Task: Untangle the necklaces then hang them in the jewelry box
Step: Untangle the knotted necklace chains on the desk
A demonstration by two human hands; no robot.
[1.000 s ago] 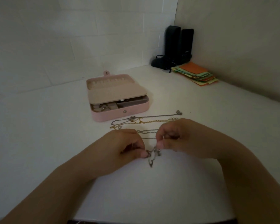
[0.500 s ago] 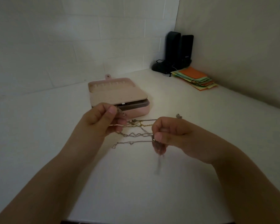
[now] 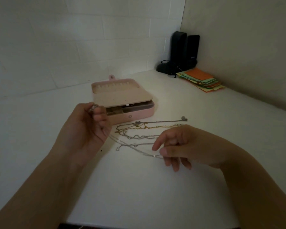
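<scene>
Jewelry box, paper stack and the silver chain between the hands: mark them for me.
Jewelry box [image 3: 139, 115]: head view, pink front wall right of the snap.
Paper stack [image 3: 198, 75]: head view, orange top sheet.
Silver chain [image 3: 135, 149]: head view, taut stretch between the hands.

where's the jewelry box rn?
In the head view, the pink jewelry box sits open on the white table, centre-left, just beyond the tangled necklaces and right behind the raised left hand.
</scene>
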